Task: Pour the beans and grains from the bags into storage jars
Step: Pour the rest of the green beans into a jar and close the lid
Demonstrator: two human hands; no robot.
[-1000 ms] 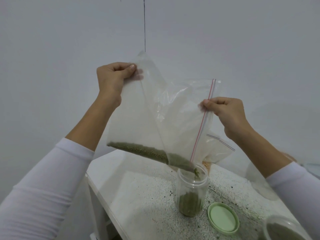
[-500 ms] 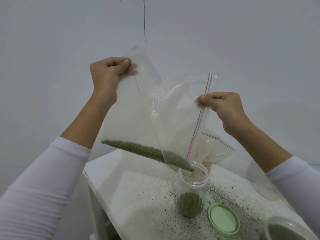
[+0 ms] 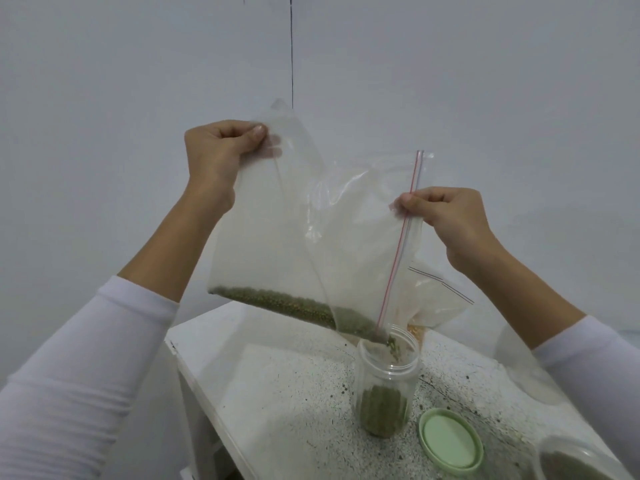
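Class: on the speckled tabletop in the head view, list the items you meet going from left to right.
Clear plastic jar partly filled with green beans → round pale green lid lying flat → second clear jar holding green beans, cut off at the corner.

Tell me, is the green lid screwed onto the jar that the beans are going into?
No, the green lid lies flat on the table to the right of the open jar, apart from it.

A bag (image 3: 311, 237) is held above an open jar (image 3: 388, 386) on the table (image 3: 277, 393). A lid (image 3: 450, 438) lies right of the jar; another jar (image 3: 568, 462) stands farther right, another bag (image 3: 436, 299) behind.
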